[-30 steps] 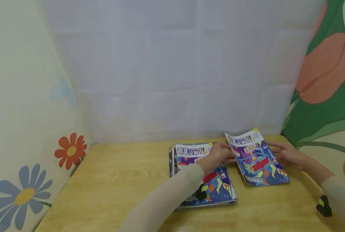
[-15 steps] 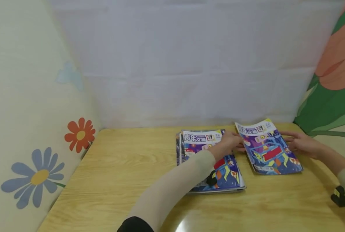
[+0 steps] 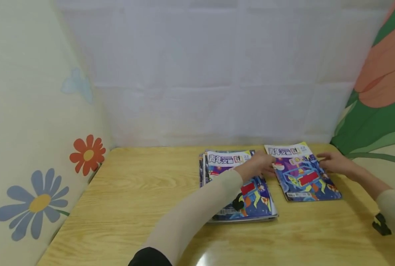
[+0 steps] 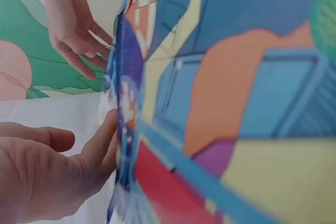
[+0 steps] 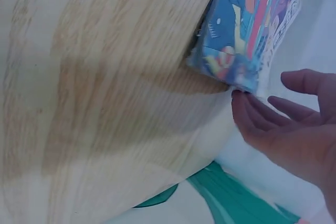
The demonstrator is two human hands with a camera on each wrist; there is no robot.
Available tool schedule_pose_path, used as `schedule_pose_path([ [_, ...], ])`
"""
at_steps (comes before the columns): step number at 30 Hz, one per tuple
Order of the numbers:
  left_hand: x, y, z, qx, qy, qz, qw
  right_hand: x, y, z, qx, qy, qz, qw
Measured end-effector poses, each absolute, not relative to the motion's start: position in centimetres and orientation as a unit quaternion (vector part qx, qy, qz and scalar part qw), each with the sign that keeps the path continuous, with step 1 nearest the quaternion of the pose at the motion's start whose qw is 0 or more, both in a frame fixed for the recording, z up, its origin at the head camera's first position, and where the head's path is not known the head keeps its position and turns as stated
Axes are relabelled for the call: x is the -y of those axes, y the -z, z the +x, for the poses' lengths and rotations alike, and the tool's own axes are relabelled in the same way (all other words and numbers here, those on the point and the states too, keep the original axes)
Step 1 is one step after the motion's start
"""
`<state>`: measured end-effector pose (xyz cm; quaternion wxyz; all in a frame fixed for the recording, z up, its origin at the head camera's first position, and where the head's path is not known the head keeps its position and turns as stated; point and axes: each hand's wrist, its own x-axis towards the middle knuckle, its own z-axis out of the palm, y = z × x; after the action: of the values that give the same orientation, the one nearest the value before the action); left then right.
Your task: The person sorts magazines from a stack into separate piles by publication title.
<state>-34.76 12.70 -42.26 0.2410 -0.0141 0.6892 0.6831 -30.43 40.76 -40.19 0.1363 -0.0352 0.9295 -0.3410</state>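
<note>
A magazine [image 3: 305,177] with a purple and blue illustrated cover lies at the right of the table. My left hand [image 3: 258,162] reaches across a pile of magazines [image 3: 260,207] with the same cover on top, its fingers at the right-hand magazine's left edge. In the left wrist view, the left hand [image 4: 47,171] has its thumb apart from the extended fingers, and a cover fills the right side. On the opposite edge rest the fingertips of my right hand [image 3: 335,162]. The right wrist view shows that right hand [image 5: 294,135] with straight fingers touching the magazine's corner [image 5: 226,66].
The wooden table [image 3: 144,192] extends left and in front of the magazines. A white sheet [image 3: 191,74] hangs along the back. Painted flower walls stand left and right, with a green leaf [image 3: 370,129] near the right hand.
The right-hand magazine's raised upper left part has come down, and it lies flatter. Both hands stay at its sides. The head view has shifted.
</note>
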Motion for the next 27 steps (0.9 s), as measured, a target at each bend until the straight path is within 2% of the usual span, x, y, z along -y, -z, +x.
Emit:
schedule_pose_path([
  [6,-10.8,41.5,-35.4,-0.685,-0.683,0.081,0.241,-39.9,39.4,-30.0,-0.949,0.302,-0.058,0.074],
  [12,-7.3,40.0,-35.5,-0.707,-0.666,0.153,0.18,-37.5,39.2,-30.2,-0.936,0.341,-0.078,0.035],
  [17,-3.9,38.6,-34.6,-0.721,-0.646,0.2,0.152,-35.7,38.9,-30.3,-0.932,0.346,-0.105,0.013],
  [27,1.8,39.6,-32.4,-0.738,-0.63,0.2,0.134,-31.2,38.9,-30.0,-0.906,0.397,-0.139,0.037],
])
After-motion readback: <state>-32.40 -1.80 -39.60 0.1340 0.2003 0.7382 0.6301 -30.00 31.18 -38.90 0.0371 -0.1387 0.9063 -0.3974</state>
